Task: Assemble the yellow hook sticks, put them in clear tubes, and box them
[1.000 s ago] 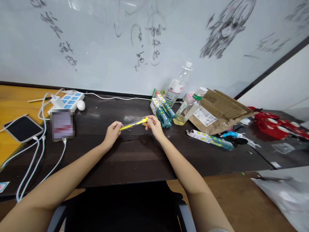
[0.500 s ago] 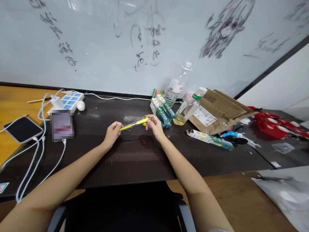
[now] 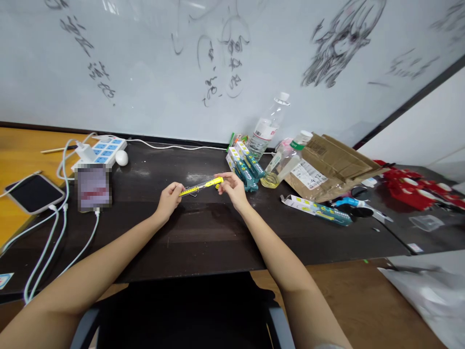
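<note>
A slim yellow pen-like tool with a clear middle section is held above the dark table, tilted slightly up to the right. My left hand pinches its left end between thumb and fingers. At the other end, the fingers of my right hand are on the yellow tip. A small yellow round piece shows beside the right fingertips. Something thin and metallic lies on the table behind the tool; its shape is unclear. Two green and white boxes lie just beyond my right hand.
Two plastic bottles stand near a cardboard parcel at the back right. An opened box lies before them. Left are a power strip, white cables and a phone; red items lie far right.
</note>
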Demonstrator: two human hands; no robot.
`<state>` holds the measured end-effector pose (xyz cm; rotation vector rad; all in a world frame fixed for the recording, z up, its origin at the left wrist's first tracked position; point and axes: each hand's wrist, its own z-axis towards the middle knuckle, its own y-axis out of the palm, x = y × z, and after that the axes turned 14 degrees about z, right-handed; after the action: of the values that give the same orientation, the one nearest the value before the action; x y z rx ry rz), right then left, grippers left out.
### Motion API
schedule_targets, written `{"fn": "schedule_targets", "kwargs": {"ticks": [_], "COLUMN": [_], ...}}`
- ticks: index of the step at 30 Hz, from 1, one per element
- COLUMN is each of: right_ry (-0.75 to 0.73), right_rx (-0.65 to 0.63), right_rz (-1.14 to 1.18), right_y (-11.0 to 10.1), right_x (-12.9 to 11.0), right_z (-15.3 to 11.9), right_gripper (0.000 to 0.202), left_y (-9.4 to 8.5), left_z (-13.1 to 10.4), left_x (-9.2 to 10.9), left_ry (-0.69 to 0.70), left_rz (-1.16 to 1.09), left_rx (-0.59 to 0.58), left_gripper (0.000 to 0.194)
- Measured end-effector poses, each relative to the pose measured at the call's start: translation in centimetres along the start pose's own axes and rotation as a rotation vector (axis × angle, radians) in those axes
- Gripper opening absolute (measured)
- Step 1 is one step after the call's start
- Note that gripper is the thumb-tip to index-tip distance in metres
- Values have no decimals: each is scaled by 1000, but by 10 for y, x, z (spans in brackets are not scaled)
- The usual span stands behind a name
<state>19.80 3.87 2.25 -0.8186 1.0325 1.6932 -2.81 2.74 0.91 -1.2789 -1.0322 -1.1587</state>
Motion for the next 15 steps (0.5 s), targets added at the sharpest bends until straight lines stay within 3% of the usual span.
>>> {"fn": "schedule_targets", "kwargs": {"ticks": [9,15], "right_ry": [134,111], "right_rx": [128,100], "right_rz": [52,11], "right_y": [-1,-4], "right_x": [1,6], "right_z": [2,4], "right_gripper": [30,33], "left_y": [1,0], "left_z": [-1,0], "left_x": [2,0], "left_ry": [-2,-2], "left_rz": [-11,-9], "left_rx": [-11,-14], "left_gripper": [27,27]}}
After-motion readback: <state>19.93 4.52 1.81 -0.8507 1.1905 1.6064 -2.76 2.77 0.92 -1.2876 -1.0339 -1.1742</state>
